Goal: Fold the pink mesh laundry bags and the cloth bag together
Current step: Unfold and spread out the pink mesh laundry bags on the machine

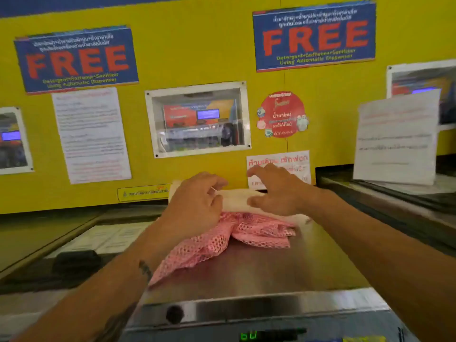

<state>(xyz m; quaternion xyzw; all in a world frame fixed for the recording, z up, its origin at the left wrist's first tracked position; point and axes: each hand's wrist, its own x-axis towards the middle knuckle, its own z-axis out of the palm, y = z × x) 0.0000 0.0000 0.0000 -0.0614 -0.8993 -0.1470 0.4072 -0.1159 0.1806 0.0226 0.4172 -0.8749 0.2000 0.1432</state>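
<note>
Pink mesh bags (222, 240) lie crumpled on the steel top of the washing machine (283, 272), with the pale cloth bag (235, 199) resting on their far edge, close to the yellow wall (197, 45). Both your forearms reach forward over the machine. Your left hand (195, 206) is palm down with its fingers curled over the cloth bag's left end, pinching a thin white string. Your right hand (276, 191) is spread, fingers apart, with the thumb pressing the cloth and the fingertips lifted above it.
</note>
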